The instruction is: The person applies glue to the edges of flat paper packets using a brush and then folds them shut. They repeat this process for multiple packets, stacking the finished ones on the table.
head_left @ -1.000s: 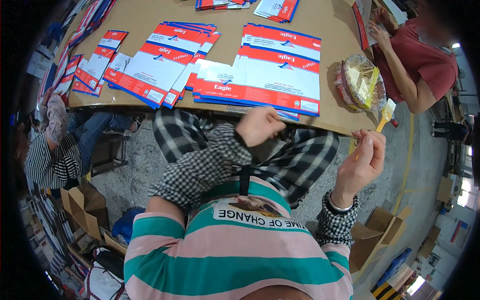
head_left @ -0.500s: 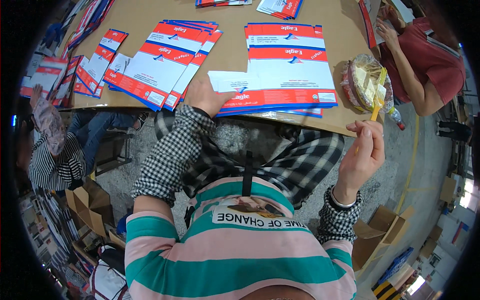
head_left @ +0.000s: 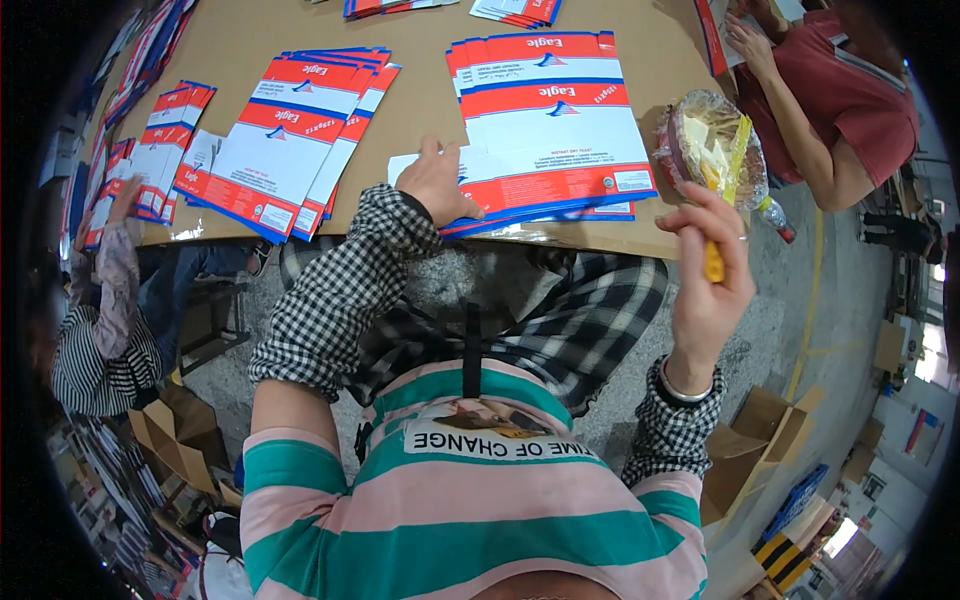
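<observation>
My left hand (head_left: 436, 182) lies flat on a stack of red, white and blue printed sheets (head_left: 552, 120) at the near edge of the brown table (head_left: 420, 100), its fingers on a white sheet sticking out at the stack's left. My right hand (head_left: 708, 272) is raised beside the table's right end, shut on a yellow stick-like tool (head_left: 714, 262). Just above it stands a clear bowl (head_left: 712, 140) holding yellow pieces.
More stacks of the same sheets (head_left: 285, 150) cover the table's left and far side. A person in a red shirt (head_left: 835, 100) sits at the right end, another in a striped sleeve (head_left: 100, 300) at the left. Cardboard boxes (head_left: 745, 465) stand on the floor.
My left hand rose from my lap and reached forward onto the sheet stack. My right hand lifted the yellow tool up toward the bowl.
</observation>
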`<state>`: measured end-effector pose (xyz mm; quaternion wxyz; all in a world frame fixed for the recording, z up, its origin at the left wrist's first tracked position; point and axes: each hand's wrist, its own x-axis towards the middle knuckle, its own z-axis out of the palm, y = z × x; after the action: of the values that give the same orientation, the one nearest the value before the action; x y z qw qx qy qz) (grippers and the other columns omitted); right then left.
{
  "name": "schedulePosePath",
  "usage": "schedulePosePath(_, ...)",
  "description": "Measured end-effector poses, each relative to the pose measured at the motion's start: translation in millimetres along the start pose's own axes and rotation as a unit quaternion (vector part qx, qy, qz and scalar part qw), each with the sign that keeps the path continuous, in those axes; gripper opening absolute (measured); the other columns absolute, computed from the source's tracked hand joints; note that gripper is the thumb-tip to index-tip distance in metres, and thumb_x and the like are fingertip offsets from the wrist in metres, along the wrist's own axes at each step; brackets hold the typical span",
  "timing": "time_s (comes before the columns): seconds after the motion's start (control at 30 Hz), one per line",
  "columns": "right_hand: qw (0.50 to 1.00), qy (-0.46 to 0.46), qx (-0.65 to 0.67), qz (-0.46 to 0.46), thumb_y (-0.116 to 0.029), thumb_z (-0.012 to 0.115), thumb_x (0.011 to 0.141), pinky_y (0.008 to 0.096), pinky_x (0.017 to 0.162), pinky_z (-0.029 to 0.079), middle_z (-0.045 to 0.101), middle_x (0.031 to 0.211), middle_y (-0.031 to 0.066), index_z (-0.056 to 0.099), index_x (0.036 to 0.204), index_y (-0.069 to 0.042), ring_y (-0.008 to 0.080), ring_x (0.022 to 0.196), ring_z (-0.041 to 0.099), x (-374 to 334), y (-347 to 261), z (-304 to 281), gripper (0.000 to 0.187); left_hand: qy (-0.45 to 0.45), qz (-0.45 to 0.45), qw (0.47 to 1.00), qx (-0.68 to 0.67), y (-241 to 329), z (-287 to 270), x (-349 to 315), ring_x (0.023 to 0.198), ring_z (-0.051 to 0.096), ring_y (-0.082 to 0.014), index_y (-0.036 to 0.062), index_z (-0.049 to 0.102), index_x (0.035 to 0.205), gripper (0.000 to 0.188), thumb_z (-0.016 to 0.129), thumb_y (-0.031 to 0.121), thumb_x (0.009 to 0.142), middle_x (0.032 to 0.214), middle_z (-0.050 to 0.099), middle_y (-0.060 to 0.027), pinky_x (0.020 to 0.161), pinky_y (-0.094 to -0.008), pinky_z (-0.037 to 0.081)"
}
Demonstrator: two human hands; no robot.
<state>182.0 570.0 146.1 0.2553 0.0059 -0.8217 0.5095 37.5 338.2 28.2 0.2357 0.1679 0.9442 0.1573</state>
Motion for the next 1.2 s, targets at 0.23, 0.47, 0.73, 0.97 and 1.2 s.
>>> schedulePosePath(0.23,0.977,0.2,-0.004,0.071,-0.014,0.046,0.097,0.025,0.066,0.051,0.061,0.093,0.0098,0.057,0.11,0.006,0.012,0.073,0.061,53.5,38.6,-50.6,0.027,0.178,0.099,0.973,-0.109,-15.9,19.7,-4.6,0.105,0.051,-0.0392,-0.0014,0.041,0.123,0.077,0.082,0.016,0.059,0.112,0.047,-0.0221,0.088,-0.0404,0.046)
schedulePosePath(0.47,0.971,0.14,-0.068,0.182,-0.016,0.056,0.09,0.0249,0.052,0.049,0.062,0.071,0.0095,0.057,0.088,0.005,0.0121,0.058,0.061,111.1,141.3,-71.9,0.021,0.203,0.046,0.957,-0.202,-1.1,22.7,-6.7,0.086,0.055,-0.029,-0.0003,0.053,0.108,0.05,0.075,0.006,0.064,0.104,0.048,-0.0167,0.076,-0.0338,0.048)
schedulePosePath(0.73,0.949,0.043,-0.052,0.306,-0.019,0.059,0.089,0.0221,0.048,0.047,0.061,0.075,0.0093,0.057,0.09,0.005,0.0118,0.056,0.059,129.3,177.6,-67.7,0.024,0.204,0.034,0.939,-0.273,-16.9,33.2,-0.8,0.066,0.05,-0.0181,-0.0016,0.055,0.098,0.034,0.07,0.001,0.068,0.09,0.05,-0.0099,0.063,-0.0291,0.044)
schedulePosePath(0.97,0.957,0.127,0.043,0.259,-0.02,0.058,0.091,0.0216,0.05,0.046,0.062,0.073,0.009,0.056,0.09,0.003,0.0119,0.057,0.059,120.6,150.4,-82.6,0.023,0.2,0.039,0.945,-0.256,-36.4,28.4,15.7,0.066,0.052,-0.0163,-0.0019,0.057,0.097,0.024,0.063,0.0,0.074,0.084,0.054,-0.0106,0.059,-0.0295,0.043)
schedulePosePath(1.2,0.947,0.199,0.145,0.205,-0.018,0.056,0.092,0.0238,0.05,0.046,0.06,0.074,0.0085,0.054,0.089,0.0,0.0131,0.059,0.059,102.5,131.3,-84.9,0.019,0.22,0.009,0.892,-0.394,-45.5,38.5,21.6,0.06,0.049,-0.0129,-0.0028,0.058,0.09,0.019,0.065,0.012,0.081,0.068,0.053,-0.0069,0.056,-0.028,0.042)
